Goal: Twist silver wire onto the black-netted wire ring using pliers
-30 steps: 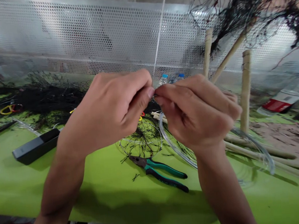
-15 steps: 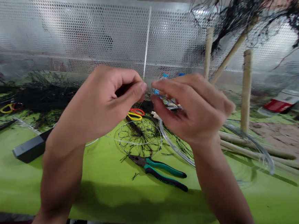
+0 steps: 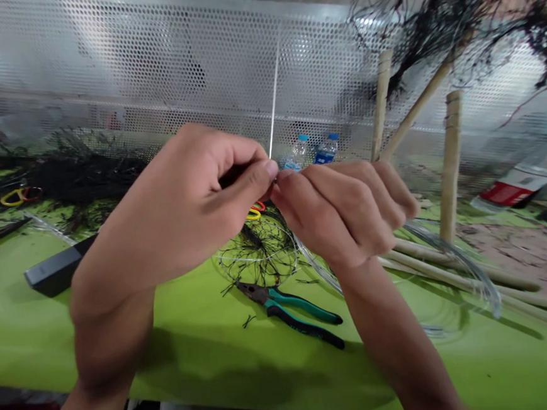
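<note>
Above the green table (image 3: 180, 339), my left hand (image 3: 193, 205) and my right hand (image 3: 345, 212) meet fingertip to fingertip. Both pinch a thin silvery wire (image 3: 274, 97) that rises straight up from between them in front of the perforated metal screen. The lower part of the wire is hidden behind my fingers. Below my hands lies a small wire ring tangled with black thread (image 3: 258, 250), and a larger coil of clear wire (image 3: 453, 260) spreads to the right.
Green-handled pliers (image 3: 296, 314) lie on the table under my hands. A black bar (image 3: 56, 272) sits at left, scissors (image 3: 14, 197) farther back. Bamboo sticks (image 3: 450, 159) stand and lie at right with black fibre above. Two water bottles (image 3: 311, 151) show behind the screen (image 3: 149, 69).
My right hand's fingers, spread half a second ago, have closed again onto the wire at my left thumb. The wire's upper end swayed left, then back toward upright.
</note>
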The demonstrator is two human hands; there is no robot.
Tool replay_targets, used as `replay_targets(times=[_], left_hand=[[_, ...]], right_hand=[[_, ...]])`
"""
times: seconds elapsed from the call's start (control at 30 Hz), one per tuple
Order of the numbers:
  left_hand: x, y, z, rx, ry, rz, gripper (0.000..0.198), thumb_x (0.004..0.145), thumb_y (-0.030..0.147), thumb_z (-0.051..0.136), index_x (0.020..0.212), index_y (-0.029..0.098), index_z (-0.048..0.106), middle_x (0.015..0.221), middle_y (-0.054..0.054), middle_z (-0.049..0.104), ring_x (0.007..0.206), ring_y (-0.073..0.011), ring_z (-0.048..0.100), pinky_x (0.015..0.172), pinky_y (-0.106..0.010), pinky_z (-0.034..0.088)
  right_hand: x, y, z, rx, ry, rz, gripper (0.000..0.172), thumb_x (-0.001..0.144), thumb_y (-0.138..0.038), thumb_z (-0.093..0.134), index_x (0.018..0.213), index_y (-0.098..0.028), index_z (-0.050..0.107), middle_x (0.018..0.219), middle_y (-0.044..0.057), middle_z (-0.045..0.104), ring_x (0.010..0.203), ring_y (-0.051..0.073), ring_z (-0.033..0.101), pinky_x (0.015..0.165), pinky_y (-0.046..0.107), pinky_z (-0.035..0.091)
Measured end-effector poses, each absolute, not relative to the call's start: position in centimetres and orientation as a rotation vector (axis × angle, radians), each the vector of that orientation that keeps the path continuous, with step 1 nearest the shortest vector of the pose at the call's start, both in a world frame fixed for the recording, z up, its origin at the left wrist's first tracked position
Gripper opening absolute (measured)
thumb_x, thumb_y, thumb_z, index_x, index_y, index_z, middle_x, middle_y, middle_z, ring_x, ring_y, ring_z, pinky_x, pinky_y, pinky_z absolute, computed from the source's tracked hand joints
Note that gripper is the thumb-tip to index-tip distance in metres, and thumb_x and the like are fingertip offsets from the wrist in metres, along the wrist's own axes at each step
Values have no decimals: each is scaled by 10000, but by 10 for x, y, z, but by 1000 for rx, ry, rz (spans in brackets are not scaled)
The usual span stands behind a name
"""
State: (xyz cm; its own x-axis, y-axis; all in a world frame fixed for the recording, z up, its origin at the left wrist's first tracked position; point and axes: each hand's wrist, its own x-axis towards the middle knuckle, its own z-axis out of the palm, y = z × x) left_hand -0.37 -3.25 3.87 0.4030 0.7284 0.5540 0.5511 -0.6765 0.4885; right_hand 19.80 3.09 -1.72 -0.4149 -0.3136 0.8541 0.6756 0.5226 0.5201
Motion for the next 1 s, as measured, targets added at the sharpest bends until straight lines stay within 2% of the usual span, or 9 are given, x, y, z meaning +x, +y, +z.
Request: replay_targets(times=[0.07,0.27,0.4,0.5,0.6,0.77,0.9,1.0], left_hand=[[-4,-32,38,2414,1113,1128,394,985,255,517,600,183,473,571,35,312,532,-83,261,460,-263,188],[-3,-29,37,2408,1072,1149,382,983,259,532,608,188,509,575,37,334,538,-94,280,459,-271,215],[-3,-29,37,2445,1061,1158,378,994,235,535,620,180,516,578,42,336,547,-84,283,468,-250,215],[-4,-28,37,2449,1069,1150,345,994,226,527,654,180,565,579,41,342,544,-86,288,467,-260,222],[-4,-26,37,2455,1071,1155,295,990,245,539,721,181,643,582,36,391,548,-96,321,471,-282,243],[-5,-25,36,2474,1087,1154,352,996,263,532,653,190,561,601,33,359,569,-98,310,488,-269,245],[-6,-24,35,2544,1066,1188,313,996,276,537,706,188,616,589,42,381,557,-94,318,503,-264,238],[-5,-24,33,2591,1020,1170,283,988,259,535,719,202,600,573,45,396,542,-106,320,527,-290,254]], right_hand=[[199,30,-16,-223,-1628,-1140,190,892,-236,781,1027,-370,791,803,-98,793,523,122,677,395,303,275],[210,23,-12,-143,-1608,-1318,228,849,-191,814,1052,-294,800,921,-65,835,611,173,749,448,312,394],[211,23,-13,-220,-1634,-1299,174,873,-248,806,1023,-336,808,897,-79,840,617,191,765,445,313,426],[207,27,-13,-185,-1610,-1234,122,887,-250,804,998,-301,809,879,-60,839,594,186,761,448,309,460],[203,30,-13,-140,-1607,-1102,68,900,-226,800,962,-253,799,842,-43,831,570,166,746,475,299,500],[199,24,-11,-194,-1692,-887,90,888,-189,822,956,-245,801,833,-28,826,602,149,748,517,275,526],[196,13,-9,-321,-1751,-518,79,886,-204,821,912,-279,817,804,-35,816,616,156,739,557,286,554],[196,7,-5,-435,-1777,-192,59,875,-265,839,823,-283,817,677,-48,766,501,130,657,468,262,506]])
